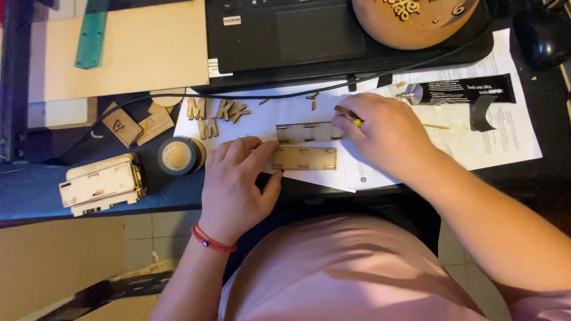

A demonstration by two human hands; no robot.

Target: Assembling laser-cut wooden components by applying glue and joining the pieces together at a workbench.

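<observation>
Two flat slotted wooden strips lie on white paper (285,113) near the desk's front edge. My left hand (238,181) presses fingertips on the left end of the nearer strip (306,158). My right hand (383,134) rests at the right end of the farther strip (304,132), pinching a thin stick with a yellow part (351,117) against it. A red cord bracelet (211,239) circles my left wrist.
A black glue tube (464,90) lies right of my right hand. Wooden letters (217,112), a tape roll (178,155) and a small assembled wooden box (102,183) sit to the left. A laptop (309,35), a round wooden disc (413,21) and a cable are behind.
</observation>
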